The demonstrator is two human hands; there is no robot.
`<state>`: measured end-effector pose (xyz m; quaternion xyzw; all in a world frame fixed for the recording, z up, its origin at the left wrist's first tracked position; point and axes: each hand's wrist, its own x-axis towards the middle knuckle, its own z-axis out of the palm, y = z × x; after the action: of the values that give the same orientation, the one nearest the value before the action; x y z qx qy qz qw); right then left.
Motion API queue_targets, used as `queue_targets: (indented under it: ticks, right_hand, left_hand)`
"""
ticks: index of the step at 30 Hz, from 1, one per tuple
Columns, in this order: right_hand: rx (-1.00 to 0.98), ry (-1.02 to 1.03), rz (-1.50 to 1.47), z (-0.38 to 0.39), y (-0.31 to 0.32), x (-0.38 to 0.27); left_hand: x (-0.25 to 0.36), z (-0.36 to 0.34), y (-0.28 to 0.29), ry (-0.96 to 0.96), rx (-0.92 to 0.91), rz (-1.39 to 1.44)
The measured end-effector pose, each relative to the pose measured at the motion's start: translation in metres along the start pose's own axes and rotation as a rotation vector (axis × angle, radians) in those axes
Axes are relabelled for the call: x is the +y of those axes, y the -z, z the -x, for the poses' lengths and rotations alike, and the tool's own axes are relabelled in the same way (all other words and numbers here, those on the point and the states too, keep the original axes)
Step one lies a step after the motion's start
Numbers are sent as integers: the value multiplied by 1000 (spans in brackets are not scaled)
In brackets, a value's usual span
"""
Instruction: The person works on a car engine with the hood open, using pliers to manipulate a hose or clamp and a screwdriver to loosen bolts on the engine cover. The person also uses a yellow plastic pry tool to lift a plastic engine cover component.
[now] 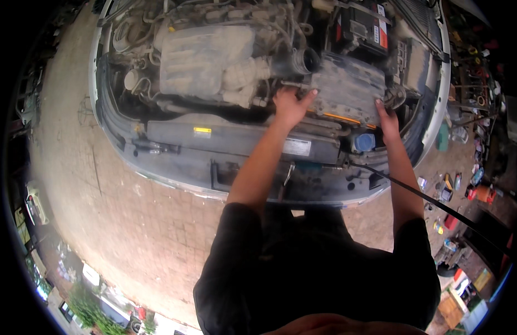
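Note:
A dusty grey air filter box cover (350, 81) lies in the right part of the open engine bay, between my two hands. My left hand (292, 105) grips its near left corner, thumb on top and the other fingers partly hidden beyond the edge. At the right edge, my right hand (387, 121) is closed on the cover, most of its fingers out of sight. An orange strip (341, 118) shows along the near edge under the cover. Just left of the cover, the open mouth of a black intake hose (308, 60) faces it.
A black battery (361, 30) sits behind the cover, and a dusty engine cover (191, 61) to the left. A blue cap (364, 142) is near my right wrist. Tools, among them a ratchet (288, 173), lie on the front panel. A dark cable (426, 195) crosses my right forearm.

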<state>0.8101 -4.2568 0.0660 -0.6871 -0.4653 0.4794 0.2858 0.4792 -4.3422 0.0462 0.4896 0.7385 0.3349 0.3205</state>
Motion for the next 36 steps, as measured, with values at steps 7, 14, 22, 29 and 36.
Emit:
queue_targets:
  ticks: [7,14,22,29,36]
  right_hand:
    - [-8,-15,-103,12,-1,-17]
    - [-42,-157,-1,-12,9,-11]
    - [-7,-306,-174,-55,-6,-34]
    - [94,-90,-175,-32,-20,-43]
    - [-12,-11,-44,-58,-5,-74]
  left_hand:
    - [1,1,0,-70,73,398]
    - [-11,-5,-7,180,-76,635]
    - [1,-20,0,389,-237,676]
    - [-29,-21,-12,356,-271,834]
    - [-23,-18,-7,319,-268,859]
